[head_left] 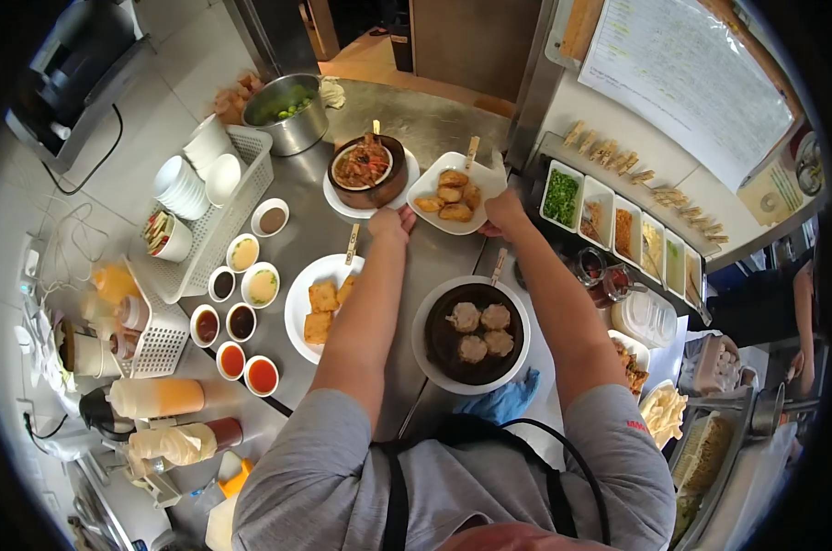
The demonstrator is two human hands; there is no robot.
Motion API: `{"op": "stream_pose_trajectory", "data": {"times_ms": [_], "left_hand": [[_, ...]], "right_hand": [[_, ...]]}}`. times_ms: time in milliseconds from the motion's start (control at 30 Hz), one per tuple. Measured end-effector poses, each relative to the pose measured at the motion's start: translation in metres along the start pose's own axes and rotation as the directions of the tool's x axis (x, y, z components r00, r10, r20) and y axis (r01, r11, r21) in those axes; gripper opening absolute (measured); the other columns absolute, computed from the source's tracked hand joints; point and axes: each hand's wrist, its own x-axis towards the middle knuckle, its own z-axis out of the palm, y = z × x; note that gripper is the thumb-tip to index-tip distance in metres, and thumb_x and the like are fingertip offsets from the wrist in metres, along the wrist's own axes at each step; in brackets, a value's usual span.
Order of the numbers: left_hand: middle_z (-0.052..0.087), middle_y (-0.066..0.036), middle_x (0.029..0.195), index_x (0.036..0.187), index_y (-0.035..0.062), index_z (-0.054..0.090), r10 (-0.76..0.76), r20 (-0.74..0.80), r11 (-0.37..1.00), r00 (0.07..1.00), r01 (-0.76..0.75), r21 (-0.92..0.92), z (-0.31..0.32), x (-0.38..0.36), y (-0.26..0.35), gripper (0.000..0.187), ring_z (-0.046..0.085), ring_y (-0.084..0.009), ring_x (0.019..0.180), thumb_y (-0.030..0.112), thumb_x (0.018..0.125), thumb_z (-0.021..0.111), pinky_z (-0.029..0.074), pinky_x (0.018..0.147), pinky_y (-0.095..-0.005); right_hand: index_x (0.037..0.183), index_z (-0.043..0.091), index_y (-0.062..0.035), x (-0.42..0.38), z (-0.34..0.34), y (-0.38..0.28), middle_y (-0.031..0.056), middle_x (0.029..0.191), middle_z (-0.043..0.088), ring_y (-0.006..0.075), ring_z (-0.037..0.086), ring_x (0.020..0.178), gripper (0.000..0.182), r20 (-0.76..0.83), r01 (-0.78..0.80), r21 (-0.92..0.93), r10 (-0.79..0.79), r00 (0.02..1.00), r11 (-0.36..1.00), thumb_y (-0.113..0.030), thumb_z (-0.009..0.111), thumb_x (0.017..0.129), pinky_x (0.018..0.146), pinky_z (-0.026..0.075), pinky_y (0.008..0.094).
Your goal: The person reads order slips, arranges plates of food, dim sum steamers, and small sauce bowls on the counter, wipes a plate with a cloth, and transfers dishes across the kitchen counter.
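My right hand (503, 213) grips the right edge of a square white dish (480, 217) holding several golden fried pieces (455, 194). My left hand (392, 223) is closed at the front rim of a round white plate (347, 204), its fingers right beside the dish's left corner. On that plate stands a brown pot (398, 176) of reddish saucy food (362, 163). Nearer me, under my left forearm, a white plate (298, 317) carries fried squares (319, 328). Between my forearms, several dumplings (472, 348) sit in a dark round steamer (477, 321) on a white plate (422, 363). Small wooden clips stand at these dishes.
Several small sauce cups (241, 321) stand left, beside a white basket (251, 151) with stacked bowls (180, 187). A steel pot (297, 138) is at back left. Garnish trays (622, 230) line the right wall. A blue cloth (510, 399) lies near me. Another person's arm (804, 331) shows far right.
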Motion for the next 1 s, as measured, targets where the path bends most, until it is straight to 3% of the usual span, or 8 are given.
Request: {"op": "stream_pose_trajectory", "data": {"times_ms": [267, 500, 633, 733, 767, 900, 933, 1000], "left_hand": [[0.058, -0.015, 0.077, 0.106, 0.0002, 0.035, 0.067, 0.011, 0.988, 0.998, -0.068, 0.139, 0.01, 0.047, 0.048, 0.026, 0.06, -0.0218, 0.063, 0.013, 0.086, 0.025, 0.049, 0.044, -0.0295], [0.048, -0.025, 0.102, 0.111, -0.006, 0.03, -0.221, 0.218, 0.923, 0.951, 0.131, 0.362, 0.001, 0.044, 0.078, 0.035, 0.054, -0.0314, 0.09, 0.02, 0.087, 0.026, 0.047, 0.074, -0.0379], [0.05, -0.021, 0.101, 0.11, -0.0004, 0.034, -0.15, 0.265, 0.783, 0.953, -0.049, 0.62, -0.022, 0.006, 0.108, 0.041, 0.054, -0.0286, 0.087, 0.031, 0.084, 0.038, 0.046, 0.073, -0.0378], [0.052, -0.013, 0.097, 0.11, 0.0062, 0.038, -0.104, 0.331, 0.713, 0.938, -0.161, 0.683, -0.036, -0.014, 0.13, 0.039, 0.054, -0.0228, 0.079, 0.034, 0.083, 0.041, 0.045, 0.067, -0.0339], [0.053, -0.011, 0.093, 0.109, 0.0059, 0.039, -0.079, 0.356, 0.71, 0.931, -0.198, 0.675, -0.039, -0.029, 0.136, 0.039, 0.054, -0.0206, 0.076, 0.034, 0.083, 0.041, 0.045, 0.064, -0.0312], [0.055, -0.008, 0.085, 0.107, 0.0046, 0.042, 0.055, 0.425, 0.667, 0.903, -0.351, 0.658, -0.069, -0.077, 0.151, 0.035, 0.054, -0.0146, 0.066, 0.03, 0.083, 0.042, 0.044, 0.057, -0.0258], [0.055, -0.007, 0.082, 0.105, 0.0047, 0.043, 0.093, 0.398, 0.646, 0.913, -0.359, 0.674, -0.081, -0.085, 0.155, 0.033, 0.054, -0.0135, 0.063, 0.03, 0.083, 0.043, 0.043, 0.053, -0.0246], [0.055, -0.006, 0.076, 0.1, 0.005, 0.045, 0.178, 0.339, 0.604, 0.924, -0.375, 0.703, -0.107, -0.103, 0.161, 0.03, 0.052, -0.0112, 0.055, 0.029, 0.082, 0.045, 0.043, 0.047, -0.0223]], "right_hand": [[0.093, 0.051, 0.006, 0.053, 0.013, 0.006, 0.016, 0.065, 0.058, 0.0225, 0.059, 0.05, 0.022, -0.085, -0.005, -0.015, 0.003, 0.996, 1.0, -0.004, 0.044, 0.074, 0.037, 0.046, 0.0309], [0.081, 0.054, 0.0037, 0.068, 0.008, -0.01, 0.0146, 0.065, 0.058, 0.022, 0.059, 0.05, 0.015, -0.05, -0.026, -0.155, 0.018, 0.999, 0.988, -0.005, 0.044, 0.075, 0.036, 0.045, 0.0329], [0.083, 0.052, 0.0078, 0.028, 0.002, -0.028, 0.0199, 0.069, 0.058, 0.0255, 0.059, 0.053, 0.019, -0.134, 0.001, -0.268, -0.039, 0.99, 0.963, -0.005, 0.041, 0.074, 0.042, 0.047, 0.0351], [0.084, 0.05, 0.012, 0.012, -0.014, -0.021, 0.0259, 0.07, 0.055, 0.0293, 0.06, 0.063, 0.023, -0.01, 0.327, -0.607, -0.418, 0.908, 0.725, -0.006, 0.042, 0.072, 0.055, 0.048, 0.0352], [0.081, 0.054, 0.0072, 0.009, -0.018, -0.022, 0.0264, 0.074, 0.055, 0.0334, 0.057, 0.071, 0.022, -0.049, 0.24, -0.491, -0.302, 0.952, 0.837, -0.01, 0.045, 0.071, 0.067, 0.046, 0.035], [0.069, 0.058, -0.0018, -0.007, -0.053, -0.02, 0.02, 0.076, 0.056, 0.0358, 0.054, 0.07, 0.019, 0.35, 0.664, -0.718, -0.718, 0.602, 0.207, -0.017, 0.048, 0.069, 0.067, 0.044, 0.0395], [0.07, 0.058, 0.001, -0.045, -0.052, -0.032, 0.0221, 0.07, 0.055, 0.035, 0.055, 0.068, 0.021, 0.074, 0.554, -0.475, -0.596, 0.8, 0.684, -0.018, 0.049, 0.069, 0.063, 0.043, 0.0393], [0.068, 0.057, 0.0029, -0.071, -0.065, -0.026, 0.0233, 0.068, 0.053, 0.0363, 0.054, 0.066, 0.022, 0.18, 0.62, -0.509, -0.63, 0.755, 0.597, -0.018, 0.048, 0.068, 0.061, 0.043, 0.0401]]}}
